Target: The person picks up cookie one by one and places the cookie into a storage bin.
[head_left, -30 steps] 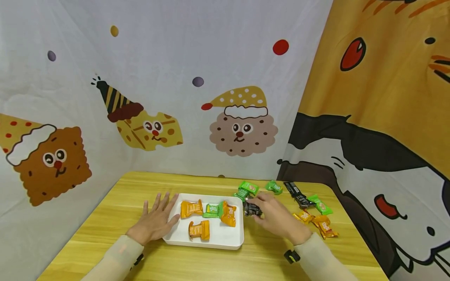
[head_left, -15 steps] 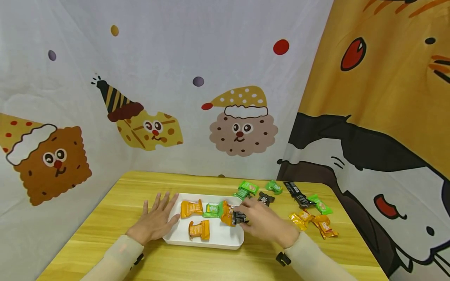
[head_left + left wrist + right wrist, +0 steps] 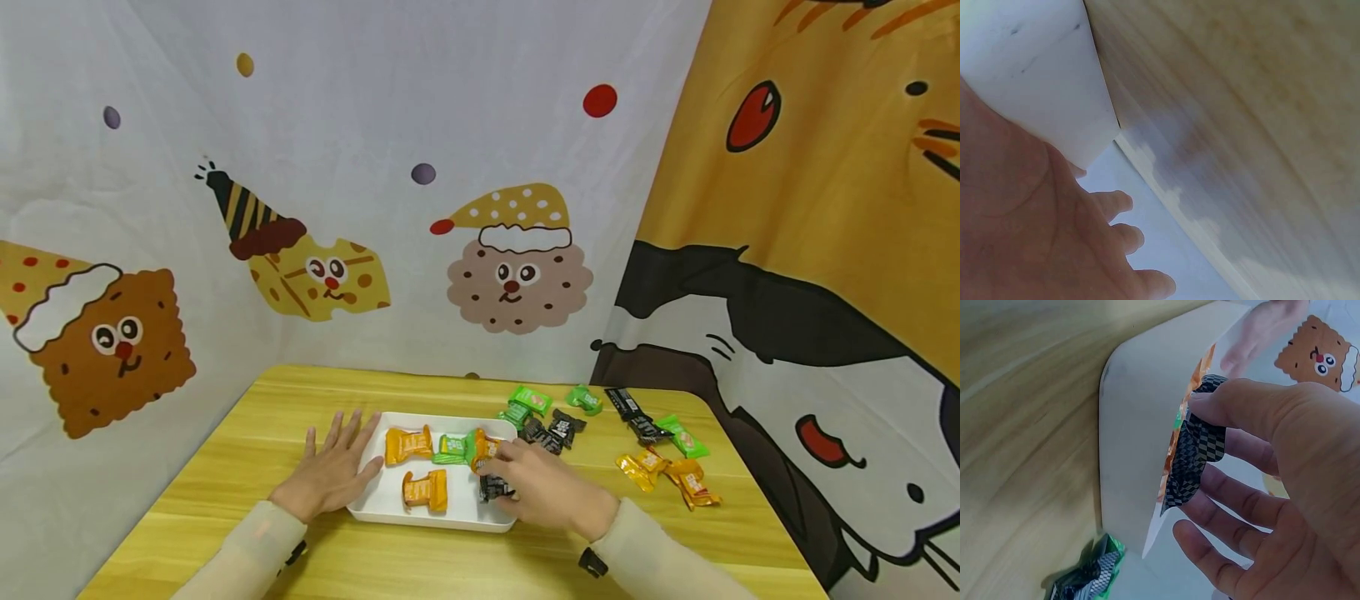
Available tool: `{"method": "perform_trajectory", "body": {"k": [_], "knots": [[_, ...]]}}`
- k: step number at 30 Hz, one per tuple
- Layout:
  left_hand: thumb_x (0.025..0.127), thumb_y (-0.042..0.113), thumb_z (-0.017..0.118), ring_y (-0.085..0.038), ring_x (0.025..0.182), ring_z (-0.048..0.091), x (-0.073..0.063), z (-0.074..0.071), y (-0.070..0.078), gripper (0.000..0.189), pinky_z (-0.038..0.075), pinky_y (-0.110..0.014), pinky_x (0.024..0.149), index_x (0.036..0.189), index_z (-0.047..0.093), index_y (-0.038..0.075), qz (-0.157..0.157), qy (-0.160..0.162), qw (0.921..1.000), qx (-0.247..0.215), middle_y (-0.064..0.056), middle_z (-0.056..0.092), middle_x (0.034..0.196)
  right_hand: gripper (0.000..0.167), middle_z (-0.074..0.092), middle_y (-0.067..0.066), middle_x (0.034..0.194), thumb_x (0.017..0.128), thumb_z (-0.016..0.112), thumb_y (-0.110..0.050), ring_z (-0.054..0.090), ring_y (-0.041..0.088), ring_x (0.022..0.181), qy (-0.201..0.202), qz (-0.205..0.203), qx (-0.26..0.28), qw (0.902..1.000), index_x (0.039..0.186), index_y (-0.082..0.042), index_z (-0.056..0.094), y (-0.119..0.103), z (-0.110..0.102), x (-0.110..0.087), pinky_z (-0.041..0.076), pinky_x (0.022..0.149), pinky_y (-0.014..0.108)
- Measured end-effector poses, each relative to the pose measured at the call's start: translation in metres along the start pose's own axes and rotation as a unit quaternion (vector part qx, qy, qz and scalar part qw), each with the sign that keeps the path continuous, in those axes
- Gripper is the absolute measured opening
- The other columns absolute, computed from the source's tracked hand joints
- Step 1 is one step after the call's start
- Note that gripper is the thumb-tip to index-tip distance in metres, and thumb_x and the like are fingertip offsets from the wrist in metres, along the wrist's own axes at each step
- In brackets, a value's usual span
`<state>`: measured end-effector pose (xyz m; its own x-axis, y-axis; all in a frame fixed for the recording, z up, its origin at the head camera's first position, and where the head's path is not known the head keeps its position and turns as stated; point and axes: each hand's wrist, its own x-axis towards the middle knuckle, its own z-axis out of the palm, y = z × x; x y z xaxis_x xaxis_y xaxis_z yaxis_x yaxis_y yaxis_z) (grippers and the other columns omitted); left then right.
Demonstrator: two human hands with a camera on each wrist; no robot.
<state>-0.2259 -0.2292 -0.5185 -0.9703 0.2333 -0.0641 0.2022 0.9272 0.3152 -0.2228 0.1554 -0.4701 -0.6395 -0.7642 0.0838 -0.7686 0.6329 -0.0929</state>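
A white tray (image 3: 390, 515) holds several orange wrapped candies (image 3: 425, 492) and a green wrapped candy (image 3: 451, 449). My right hand (image 3: 551, 490) is over the tray's right end and pinches a black wrapped candy (image 3: 492, 487) between thumb and fingers. In the right wrist view this black candy (image 3: 1194, 447) has a checkered wrapper and sits at the tray's wall height. My left hand (image 3: 330, 471) lies with spread, straight fingers against the tray's left side, its thumb over the rim. The left wrist view shows its palm (image 3: 1016, 206) beside the tray wall (image 3: 1035, 69).
Beyond the tray's right back corner lie black candies (image 3: 564, 427) and green candies (image 3: 531, 401). Farther right are a long black wrapper strip (image 3: 633, 415), a green packet (image 3: 684, 437) and orange and yellow candies (image 3: 692, 483). A printed cloth (image 3: 337, 125) hangs behind the wooden table (image 3: 420, 562).
My right hand has carried a black candy leftward from beside the tray to over its right end. The left hand has stayed in place.
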Motion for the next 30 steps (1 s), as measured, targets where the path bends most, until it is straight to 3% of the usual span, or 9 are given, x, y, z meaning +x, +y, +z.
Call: {"method": "perform_trajectory", "body": {"k": [15, 19, 23, 26, 30], "knots": [[0.123, 0.056, 0.046, -0.060, 0.180, 0.005, 0.0004, -0.0003, 0.0001, 0.082, -0.001, -0.093, 0.136, 0.189, 0.016, 0.019, 0.000, -0.001, 1.0000, -0.001, -0.026, 0.008, 0.195, 0.047, 0.078, -0.002, 0.135, 0.102, 0.093, -0.040, 0.072, 0.012, 0.112, -0.032, -0.002, -0.006, 0.9995, 0.146, -0.028, 0.082, -0.0094, 0.0058, 0.0026, 0.066, 0.107, 0.050], [0.123, 0.056, 0.046, -0.060, 0.180, 0.005, 0.0000, -0.0007, 0.0006, 0.082, -0.001, -0.093, 0.136, 0.189, 0.015, 0.019, -0.001, -0.002, 1.0000, -0.002, -0.026, 0.007, 0.195, 0.046, 0.077, -0.004, 0.131, 0.103, 0.092, -0.041, 0.065, 0.004, 0.100, -0.030, 0.001, 0.004, 0.9995, 0.146, -0.029, 0.082, -0.0087, 0.0057, 0.0023, 0.065, 0.103, 0.046], [0.123, 0.055, 0.046, -0.060, 0.180, 0.006, 0.0000, -0.0009, 0.0007, 0.082, 0.000, -0.094, 0.136, 0.189, 0.016, 0.018, 0.001, 0.002, 1.0000, -0.001, -0.027, 0.008, 0.195, 0.044, 0.077, -0.003, 0.125, 0.106, 0.090, -0.040, 0.058, 0.001, 0.090, -0.023, -0.005, 0.004, 0.9997, 0.147, -0.026, 0.082, -0.0066, 0.0042, 0.0030, 0.061, 0.090, 0.034], [0.123, 0.055, 0.047, -0.061, 0.180, 0.006, -0.0001, -0.0011, 0.0008, 0.081, 0.000, -0.094, 0.135, 0.189, 0.017, 0.018, 0.002, 0.003, 1.0000, -0.001, -0.027, 0.009, 0.195, 0.043, 0.077, -0.003, 0.123, 0.106, 0.089, -0.038, 0.057, 0.001, 0.088, -0.017, -0.010, 0.000, 0.9998, 0.147, -0.024, 0.082, -0.0052, 0.0032, 0.0033, 0.057, 0.083, 0.028], [0.123, 0.055, 0.047, -0.060, 0.180, 0.005, 0.0000, -0.0009, 0.0008, 0.082, -0.001, -0.094, 0.135, 0.189, 0.016, 0.018, 0.002, 0.000, 1.0000, -0.002, -0.027, 0.008, 0.195, 0.043, 0.078, -0.002, 0.126, 0.106, 0.089, -0.036, 0.063, 0.004, 0.094, -0.006, -0.007, -0.001, 1.0000, 0.146, -0.023, 0.082, -0.0037, 0.0022, 0.0013, 0.059, 0.084, 0.028]]}}
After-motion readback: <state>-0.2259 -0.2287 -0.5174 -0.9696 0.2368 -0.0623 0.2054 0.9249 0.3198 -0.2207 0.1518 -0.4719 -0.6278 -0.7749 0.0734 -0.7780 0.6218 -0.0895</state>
